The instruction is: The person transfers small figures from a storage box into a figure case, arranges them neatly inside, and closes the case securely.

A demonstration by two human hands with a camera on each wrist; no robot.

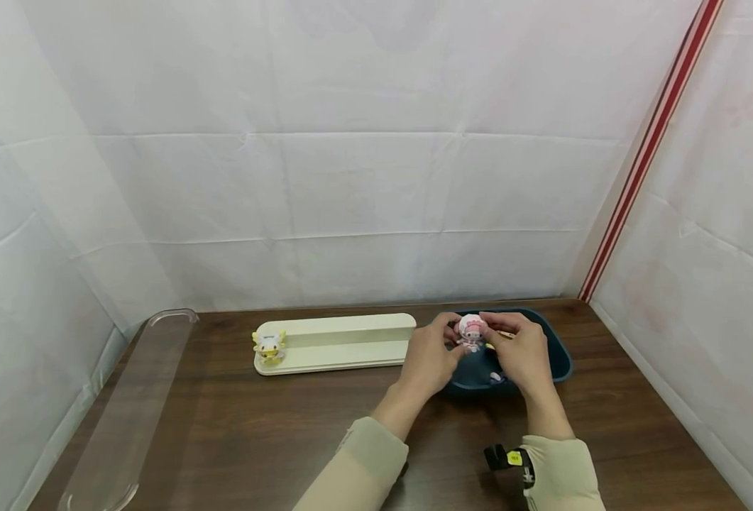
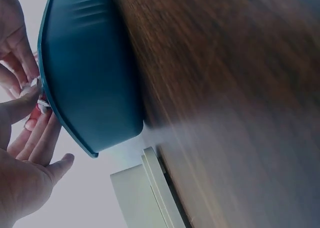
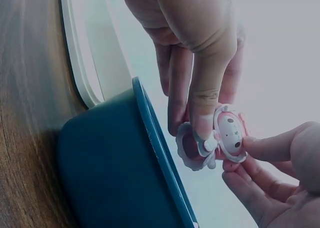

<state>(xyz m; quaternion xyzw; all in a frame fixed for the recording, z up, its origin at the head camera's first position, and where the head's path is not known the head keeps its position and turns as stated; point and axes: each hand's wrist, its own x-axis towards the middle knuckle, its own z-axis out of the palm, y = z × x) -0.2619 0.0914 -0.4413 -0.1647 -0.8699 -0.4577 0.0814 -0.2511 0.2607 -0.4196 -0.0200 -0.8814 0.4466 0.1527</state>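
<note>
A small pink-and-white figurine (image 1: pixel 471 330) with a frilled hood is held over the dark blue tub (image 1: pixel 563 355). My left hand (image 1: pixel 429 357) pinches it from the left; in the right wrist view, that thumb lies across its body. On the other side my right hand (image 1: pixel 521 355) grips it by the head, thumb (image 3: pixel 267 148) against the hood's edge. In the left wrist view the tub's wall (image 2: pixel 90 72) and the fingers hide most of the figurine. Small items, partly covered by my right hand, lie inside the tub, including a blue-and-white piece (image 1: pixel 496 377).
Left of the tub stands a long cream stepped display base (image 1: pixel 344 359), with a yellow-and-white figurine (image 1: pixel 270 348) on its left end. A clear plastic cover (image 1: pixel 130 404) lies along the table's left side. White sheeting (image 1: pixel 350 177) encloses the wooden table (image 1: pixel 274 440) at the back and sides.
</note>
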